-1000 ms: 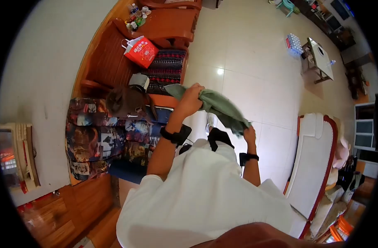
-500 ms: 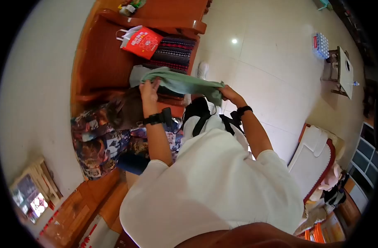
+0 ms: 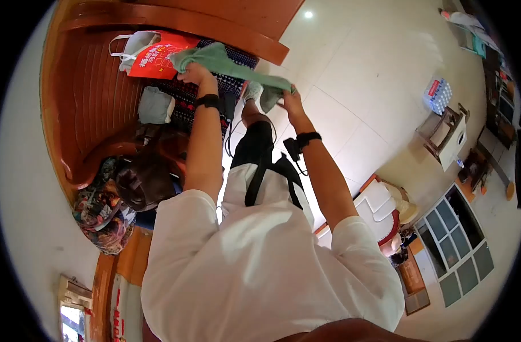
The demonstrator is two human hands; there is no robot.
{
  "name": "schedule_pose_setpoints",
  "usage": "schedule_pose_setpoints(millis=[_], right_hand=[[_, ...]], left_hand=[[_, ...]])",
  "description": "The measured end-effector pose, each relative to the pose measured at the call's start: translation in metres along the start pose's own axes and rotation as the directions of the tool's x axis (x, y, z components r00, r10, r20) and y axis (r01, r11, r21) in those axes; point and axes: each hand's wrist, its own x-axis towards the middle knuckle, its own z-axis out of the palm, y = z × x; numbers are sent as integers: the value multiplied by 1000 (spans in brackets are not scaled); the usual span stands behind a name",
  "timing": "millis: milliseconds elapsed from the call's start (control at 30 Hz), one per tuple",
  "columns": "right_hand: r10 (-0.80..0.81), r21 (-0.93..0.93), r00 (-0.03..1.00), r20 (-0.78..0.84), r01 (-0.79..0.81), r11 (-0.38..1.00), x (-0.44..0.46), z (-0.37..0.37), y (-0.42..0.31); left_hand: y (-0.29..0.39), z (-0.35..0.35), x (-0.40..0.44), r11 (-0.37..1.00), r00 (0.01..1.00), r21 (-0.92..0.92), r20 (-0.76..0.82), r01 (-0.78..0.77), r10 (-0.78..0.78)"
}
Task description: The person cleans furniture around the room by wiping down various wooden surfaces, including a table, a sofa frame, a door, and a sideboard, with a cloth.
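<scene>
A green cloth (image 3: 232,67) stretches between my two hands over the patterned seat cover (image 3: 183,102) and the bench's front edge. Its left end is bunched in the fingers of my left hand (image 3: 196,74), close to a red paper bag (image 3: 158,57) with white handles. My right hand (image 3: 293,104) pinches the other end above the tiled floor, and a darker fold hangs beneath it. A folded grey cloth (image 3: 156,106) lies on the bench, below and left of my left hand. Whether the green cloth is a garment or a towel, I cannot tell.
The wooden bench (image 3: 89,85) runs along the left wall, with a brown leather-like bag (image 3: 141,179) and a colourful printed cushion (image 3: 109,222) on it. A pack of bottles (image 3: 437,96) and a small table (image 3: 454,139) stand across the floor to the right.
Both hands have moved forward along the bench with the green cloth, closer to the red bag. The folded grey cloth, partly covered before, now shows fully. The view has shifted and turned.
</scene>
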Motion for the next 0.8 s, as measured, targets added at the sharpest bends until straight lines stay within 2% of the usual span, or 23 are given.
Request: schedule_pose_setpoints(millis=[33,67,100,133,167,200,233,267,333,367,400,433,467,533,567,600,667,700,767,800], right_hand=[[-24,23,999,-42,25,999,20,6,-15],[-14,25,999,-41,15,1000,51,12,-21],[-161,-39,980,-116,158,987,84,18,-24],[-304,-114,935,-182,287,951,108,20,-20],[-286,-114,940,-185,268,957,114,28,-30],[-478,-367,870,-121,408,836,121,40,-55],[-643,-579,766,-7,521,627,134,47,-75],[-598,-599,787,154,556,577,145,50,-82],[-514,-783,818,260,490,384,146,69,-96],[-505,-792,824,256,478,380,149,75,-95],[-503,-826,808,307,489,280,153,81,-92],[-498,-848,788,363,501,175,163,84,-93],[-491,-850,790,366,498,168,173,88,-94],[-472,-866,783,406,494,75,187,101,-92],[-545,-848,724,422,528,44,196,110,-95],[-531,-847,732,427,530,51,200,114,-98],[-345,-875,828,442,483,39,211,119,-110],[-467,-855,757,457,518,1,214,118,-106],[-464,-860,767,444,510,21,224,117,-99],[-457,-872,789,412,487,56,219,113,-97]], left_hand=[[-4,19,15,1000,1000,12,-12,4,-4],[-10,38,36,992,990,-9,61,-124,125],[-8,54,45,968,958,-37,137,-248,251],[-9,70,50,969,960,-22,137,-244,245],[-3,81,46,950,939,-5,149,-312,309],[-1,94,47,926,914,8,163,-378,372],[-9,110,58,925,913,10,169,-379,372],[-18,125,74,760,778,203,299,-618,553],[-26,149,82,508,609,337,459,-793,647],[-24,154,75,444,637,469,438,-764,634],[-31,159,77,370,664,592,414,-716,623],[-31,166,84,424,647,517,396,-744,652],[-25,169,83,432,655,519,394,-738,645],[-2,158,81,281,588,549,530,-787,611],[1,161,92,183,485,504,573,-844,661],[-2,161,96,183,496,517,573,-836,652],[1,164,103,25,391,503,639,-864,662],[11,161,106,21,392,509,635,-860,665],[13,159,98,-85,257,327,856,-941,449],[7,159,97,-62,273,333,854,-941,443]])
